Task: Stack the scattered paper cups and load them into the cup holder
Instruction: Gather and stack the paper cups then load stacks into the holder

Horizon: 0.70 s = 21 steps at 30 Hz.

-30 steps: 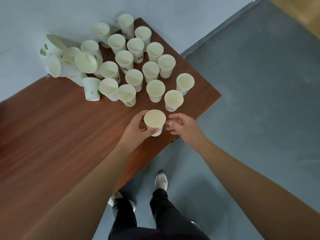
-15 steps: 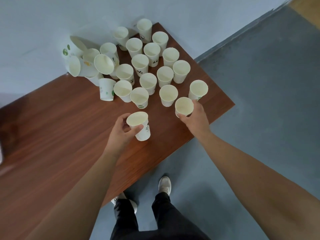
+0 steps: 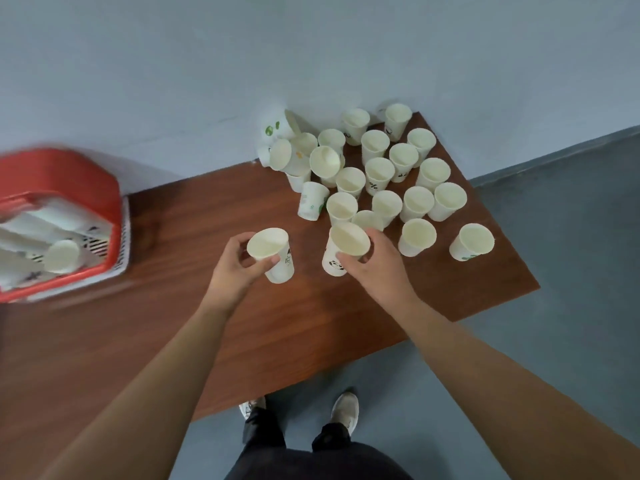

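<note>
My left hand grips a white paper cup with a small figure print, held tilted above the wooden table. A second cup, printed with a panda, is held by my right hand a short gap to the right of the first. Behind both hands, several loose paper cups stand upright at the table's far right corner, and a few lie tipped over against the wall. At the far left a red cup holder basket contains stacked cups lying on their sides.
The table's right edge drops to a grey floor. A single cup stands close to that edge. A blue-grey wall runs behind the table. My legs and shoes are below the near edge.
My right hand has picked up a cup from the front row and brought it left toward the cup in my left hand. The view has swung left, bringing the red basket into sight.
</note>
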### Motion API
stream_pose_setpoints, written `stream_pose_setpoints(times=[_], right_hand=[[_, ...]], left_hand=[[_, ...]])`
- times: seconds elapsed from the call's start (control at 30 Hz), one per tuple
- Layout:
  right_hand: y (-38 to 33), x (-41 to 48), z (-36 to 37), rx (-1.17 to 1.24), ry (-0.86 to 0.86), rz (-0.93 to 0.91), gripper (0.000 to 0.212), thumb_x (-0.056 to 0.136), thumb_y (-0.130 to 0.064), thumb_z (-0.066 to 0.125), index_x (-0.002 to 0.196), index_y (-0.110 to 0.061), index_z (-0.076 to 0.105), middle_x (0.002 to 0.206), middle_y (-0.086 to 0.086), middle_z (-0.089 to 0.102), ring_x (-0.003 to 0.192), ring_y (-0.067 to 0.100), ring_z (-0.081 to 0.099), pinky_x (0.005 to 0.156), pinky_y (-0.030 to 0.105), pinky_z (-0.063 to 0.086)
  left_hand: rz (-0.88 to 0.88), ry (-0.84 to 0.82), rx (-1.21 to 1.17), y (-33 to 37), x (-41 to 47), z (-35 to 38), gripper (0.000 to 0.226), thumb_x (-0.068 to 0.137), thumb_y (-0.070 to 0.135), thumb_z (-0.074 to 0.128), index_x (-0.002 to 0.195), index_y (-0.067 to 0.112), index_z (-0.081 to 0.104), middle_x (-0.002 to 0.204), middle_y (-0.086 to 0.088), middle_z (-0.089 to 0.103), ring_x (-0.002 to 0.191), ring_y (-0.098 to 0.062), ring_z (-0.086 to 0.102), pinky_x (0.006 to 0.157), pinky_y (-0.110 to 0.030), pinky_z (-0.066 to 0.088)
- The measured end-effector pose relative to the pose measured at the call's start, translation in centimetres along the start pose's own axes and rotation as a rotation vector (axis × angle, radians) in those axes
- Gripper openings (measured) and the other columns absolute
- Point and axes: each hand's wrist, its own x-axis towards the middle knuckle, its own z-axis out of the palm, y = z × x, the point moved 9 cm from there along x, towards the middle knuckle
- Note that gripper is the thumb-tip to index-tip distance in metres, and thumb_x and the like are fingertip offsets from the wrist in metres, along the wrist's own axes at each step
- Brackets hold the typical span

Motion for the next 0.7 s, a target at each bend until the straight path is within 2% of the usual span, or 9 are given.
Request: stream_pose_setpoints(times=[0.07, 0.2, 0.3, 0.4, 0.47, 0.57, 0.7], right_hand=[[-3.9, 0.6, 3.2, -0.008, -0.061, -0.071, 0.046, 0.077, -0.039, 0.08, 0.115, -0.029, 0.056, 0.106, -0.016, 0.061, 0.097, 0.005, 0.061, 0.084, 0.031, 0.055], [-11.4, 1.1, 10.0, -0.028, -0.156, -0.195, 0.044, 0.078, -0.035, 0.08, 0.11, -0.036, 0.05, 0.102, -0.021, 0.059, 0.096, 0.003, 0.061, 0.08, 0.024, 0.051], [-15.8, 0.8, 15.5, -0.035, -0.212, -0.262, 0.043, 0.077, -0.036, 0.079, 0.109, -0.036, 0.051, 0.103, -0.021, 0.058, 0.097, 0.006, 0.062, 0.083, 0.029, 0.053], [-19.3, 0.1, 21.1, -0.071, -0.282, -0.304, 0.049, 0.077, -0.036, 0.08, 0.117, -0.032, 0.054, 0.105, -0.023, 0.055, 0.102, 0.007, 0.059, 0.086, 0.027, 0.052], [-21.2, -0.3, 24.4, -0.089, -0.309, -0.322, 0.053, 0.077, -0.036, 0.081, 0.123, -0.028, 0.055, 0.111, -0.018, 0.055, 0.105, 0.006, 0.056, 0.087, 0.026, 0.052], [-23.4, -0.6, 28.8, -0.106, -0.303, -0.336, 0.052, 0.077, -0.037, 0.08, 0.121, -0.027, 0.055, 0.113, -0.013, 0.058, 0.103, 0.007, 0.055, 0.086, 0.028, 0.053], [-25.2, -0.2, 33.4, -0.136, -0.285, -0.327, 0.049, 0.076, -0.039, 0.08, 0.117, -0.027, 0.056, 0.111, -0.011, 0.059, 0.1, 0.008, 0.057, 0.082, 0.027, 0.053]], left_hand=[[0.007, 0.081, -0.001, 0.2, -0.5, -4.5, 0.055, 0.077, 0.03, 0.085, 0.124, 0.029, 0.056, 0.123, 0.009, 0.066, 0.113, -0.006, 0.063, 0.1, -0.035, 0.052], [0.015, 0.257, 0.006, 0.4, -2.0, -14.5, 0.067, 0.081, 0.034, 0.082, 0.138, 0.03, 0.049, 0.125, 0.012, 0.06, 0.108, -0.002, 0.061, 0.084, -0.017, 0.048], [0.025, 0.351, 0.023, -0.4, -3.3, -21.9, 0.061, 0.08, 0.038, 0.083, 0.133, 0.031, 0.053, 0.123, 0.009, 0.062, 0.113, -0.009, 0.06, 0.09, -0.024, 0.049], [0.015, 0.46, 0.046, -1.9, -4.6, -28.8, 0.058, 0.077, 0.039, 0.084, 0.127, 0.033, 0.054, 0.125, 0.011, 0.061, 0.119, -0.011, 0.056, 0.1, -0.034, 0.048], [-0.029, 0.545, 0.047, -3.2, -5.3, -32.9, 0.063, 0.078, 0.037, 0.084, 0.131, 0.031, 0.051, 0.128, 0.009, 0.058, 0.121, -0.013, 0.054, 0.098, -0.034, 0.047], [-0.106, 0.651, 0.026, -5.2, -5.2, -38.0, 0.068, 0.079, 0.03, 0.084, 0.134, 0.024, 0.045, 0.13, 0.003, 0.054, 0.121, -0.018, 0.052, 0.092, -0.032, 0.042], [-0.073, 0.632, 0.049, -6.6, -2.3, -41.2, 0.071, 0.078, 0.025, 0.084, 0.136, 0.021, 0.043, 0.131, 0.001, 0.052, 0.12, -0.018, 0.053, 0.091, -0.028, 0.04]])
